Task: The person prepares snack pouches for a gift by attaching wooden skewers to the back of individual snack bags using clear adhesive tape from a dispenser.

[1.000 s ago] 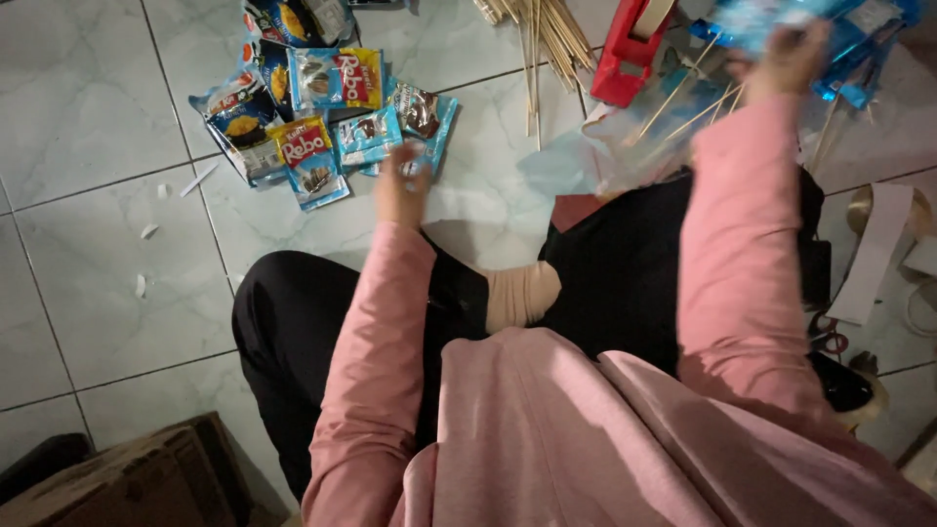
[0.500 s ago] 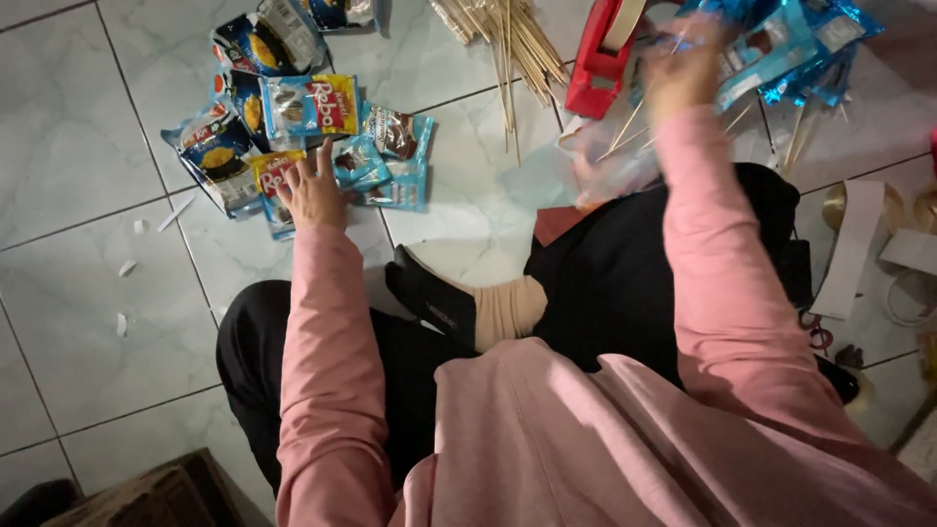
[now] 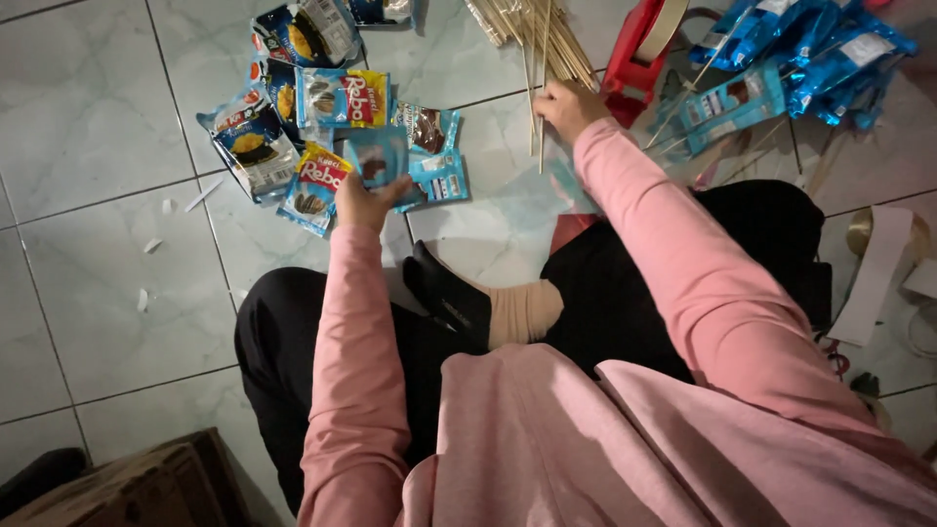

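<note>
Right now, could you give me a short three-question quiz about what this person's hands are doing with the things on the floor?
1. True or false: the left hand holds a blue snack packet.
2. What does the right hand touch? A) red tape dispenser B) wooden skewers C) cardboard box
3. Fill in: the loose snack packets lie on the ______ floor.

Key: 1 true; 2 B, the wooden skewers; 3 tiled.

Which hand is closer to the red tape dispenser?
Right. The right hand rests on the wooden sticks just beside the red tape dispenser; the left hand holds a blue snack packet far across.
</note>
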